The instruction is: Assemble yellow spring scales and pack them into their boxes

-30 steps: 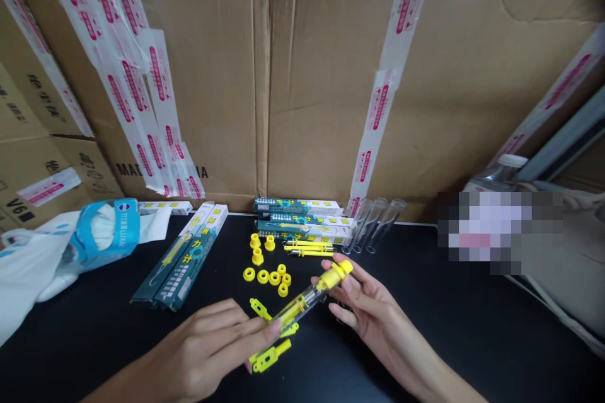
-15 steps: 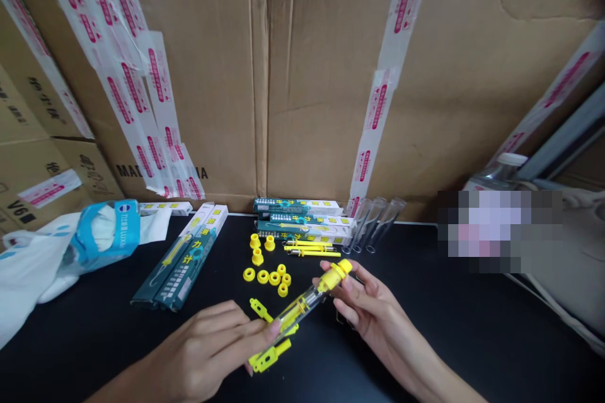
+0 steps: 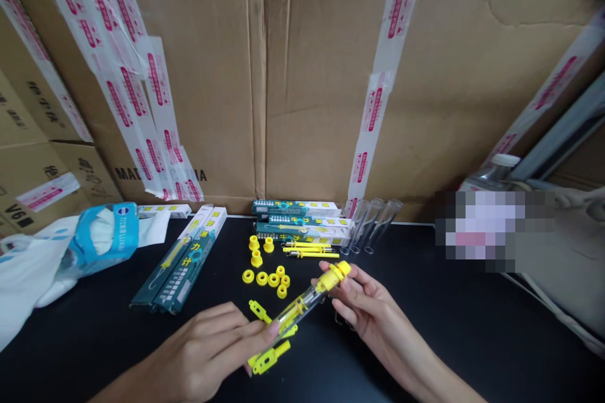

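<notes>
A clear tubular spring scale (image 3: 302,306) with yellow parts inside slants up to the right between my hands. My left hand (image 3: 203,343) grips its lower end between thumb and fingers. My right hand (image 3: 371,305) pinches the yellow cap (image 3: 334,276) at the upper end; a thin metal hook shows dimly under those fingers. Beneath the tube lie flat yellow pieces with slotted ends, one yellow piece (image 3: 269,359) below it and another (image 3: 258,310) above, partly covered by the tube and my left hand.
Beyond my hands sit several yellow rings (image 3: 262,278), flanged yellow caps (image 3: 256,257), yellow rods (image 3: 312,252) and three clear tubes (image 3: 382,227). Green-and-white boxes (image 3: 302,227) stand at the cardboard wall (image 3: 321,94), more boxes (image 3: 184,258) left. A tissue pack (image 3: 106,236) lies far left, a bottle (image 3: 503,167) right.
The view has tilted up very slightly. Both hands keep the same hold on the spring scale, with hardly any movement.
</notes>
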`<state>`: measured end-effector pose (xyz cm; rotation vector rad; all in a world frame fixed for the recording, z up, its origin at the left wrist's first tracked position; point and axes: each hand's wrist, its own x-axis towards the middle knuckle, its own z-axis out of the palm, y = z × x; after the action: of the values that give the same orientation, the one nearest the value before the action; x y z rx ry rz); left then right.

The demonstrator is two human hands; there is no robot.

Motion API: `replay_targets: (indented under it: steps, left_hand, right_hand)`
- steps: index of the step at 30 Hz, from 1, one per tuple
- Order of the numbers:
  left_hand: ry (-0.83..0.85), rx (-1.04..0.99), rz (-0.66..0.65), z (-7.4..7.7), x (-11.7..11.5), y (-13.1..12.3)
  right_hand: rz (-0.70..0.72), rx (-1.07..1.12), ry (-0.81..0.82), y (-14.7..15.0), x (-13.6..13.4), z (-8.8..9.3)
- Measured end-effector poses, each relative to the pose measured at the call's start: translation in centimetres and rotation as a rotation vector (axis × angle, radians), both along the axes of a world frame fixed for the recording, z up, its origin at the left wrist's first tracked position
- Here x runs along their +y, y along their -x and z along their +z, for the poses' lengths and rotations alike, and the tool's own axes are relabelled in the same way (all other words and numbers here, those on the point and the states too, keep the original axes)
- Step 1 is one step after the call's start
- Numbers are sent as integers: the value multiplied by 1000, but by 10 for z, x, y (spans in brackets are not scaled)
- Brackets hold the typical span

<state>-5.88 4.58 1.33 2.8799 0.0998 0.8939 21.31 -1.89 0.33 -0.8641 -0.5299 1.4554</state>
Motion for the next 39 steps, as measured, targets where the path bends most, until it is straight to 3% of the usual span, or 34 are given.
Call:
replay_targets:
  steps: [27,39]
  left_hand:
    - [-34,-19,0,9,-4,-6]
    - [20,1,3,6,-3,-4]
  right_hand:
    - [-2,-4,-10,1,-3,7]
    - [-17,-21,-8,-3,0,-4]
